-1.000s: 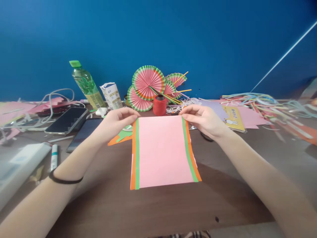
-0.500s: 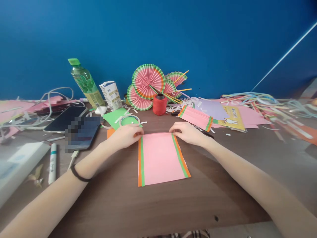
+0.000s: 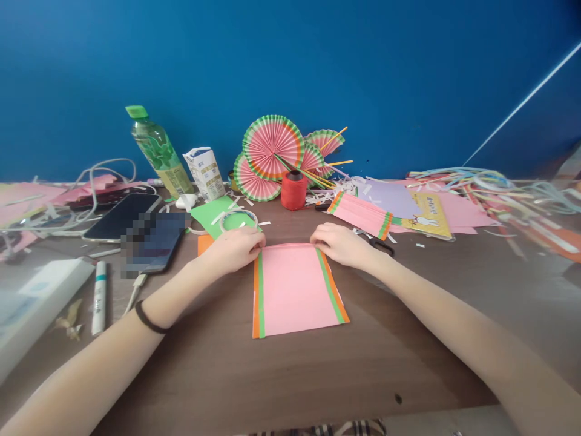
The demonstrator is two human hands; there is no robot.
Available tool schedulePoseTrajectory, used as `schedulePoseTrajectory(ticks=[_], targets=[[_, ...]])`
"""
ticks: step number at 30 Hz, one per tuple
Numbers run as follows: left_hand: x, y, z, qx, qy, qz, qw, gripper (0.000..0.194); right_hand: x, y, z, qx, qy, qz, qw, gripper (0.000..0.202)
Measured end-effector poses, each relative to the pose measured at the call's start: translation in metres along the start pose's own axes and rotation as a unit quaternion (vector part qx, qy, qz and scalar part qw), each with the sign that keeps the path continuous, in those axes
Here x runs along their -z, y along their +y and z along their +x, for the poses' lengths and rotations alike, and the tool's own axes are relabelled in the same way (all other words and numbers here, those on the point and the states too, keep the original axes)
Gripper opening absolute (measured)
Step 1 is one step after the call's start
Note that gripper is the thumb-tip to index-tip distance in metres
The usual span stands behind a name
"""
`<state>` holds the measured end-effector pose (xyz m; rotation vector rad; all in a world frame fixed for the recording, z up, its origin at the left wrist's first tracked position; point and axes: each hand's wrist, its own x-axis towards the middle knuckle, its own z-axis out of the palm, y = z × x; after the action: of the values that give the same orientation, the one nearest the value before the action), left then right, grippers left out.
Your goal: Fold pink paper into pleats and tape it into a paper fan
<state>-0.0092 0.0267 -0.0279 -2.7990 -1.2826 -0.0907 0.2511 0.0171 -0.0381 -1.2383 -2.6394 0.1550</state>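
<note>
A pink paper sheet [image 3: 295, 290] with green and orange strips down both sides lies on the brown table [image 3: 318, 381] before me. Its far edge looks folded into a narrow band. My left hand [image 3: 240, 247] pinches the far left corner, fingers closed on the paper. At the far right corner my right hand [image 3: 338, 243] grips it the same way, fingertips curled over the fold. Behind my right hand lie a pleated pink paper strip [image 3: 358, 213] with green and orange ends and scissors [image 3: 381, 244], partly covered by that hand.
Finished pleated paper fans [image 3: 272, 148] and a red thread spool [image 3: 293, 192] stand at the back. A green bottle [image 3: 158, 151], a drink carton [image 3: 204, 174], phones [image 3: 157, 242] and a marker [image 3: 99, 298] are on the left. A tape roll [image 3: 238, 220] lies on green paper; paper strips [image 3: 481, 181] pile up right.
Both hands stay at the far corners of the pink sheet. The fingers press in slightly along the fold, and the sheet's near edge appears a little closer to them.
</note>
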Motion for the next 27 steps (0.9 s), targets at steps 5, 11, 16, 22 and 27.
schedulePoseTrajectory(ticks=[5,11,16,22,27], targets=[[-0.001,0.001,0.000,-0.012,0.004,0.024,1.000,0.015,-0.002,-0.001,0.000,0.016,-0.013,-0.068,0.997,0.018],[-0.002,0.004,0.001,-0.019,0.010,0.069,0.997,0.017,-0.003,-0.002,0.000,0.021,-0.024,-0.114,0.993,0.019],[-0.003,0.006,-0.001,-0.027,0.023,0.101,0.994,0.019,-0.001,-0.006,0.000,0.022,-0.029,-0.131,0.991,0.021],[-0.001,0.013,-0.003,-0.032,0.025,0.151,0.988,0.018,0.000,-0.010,-0.003,0.016,-0.030,-0.159,0.987,0.020],[0.002,0.026,-0.004,-0.036,0.026,0.190,0.981,0.020,0.001,-0.015,-0.004,0.007,-0.047,-0.183,0.982,0.018]])
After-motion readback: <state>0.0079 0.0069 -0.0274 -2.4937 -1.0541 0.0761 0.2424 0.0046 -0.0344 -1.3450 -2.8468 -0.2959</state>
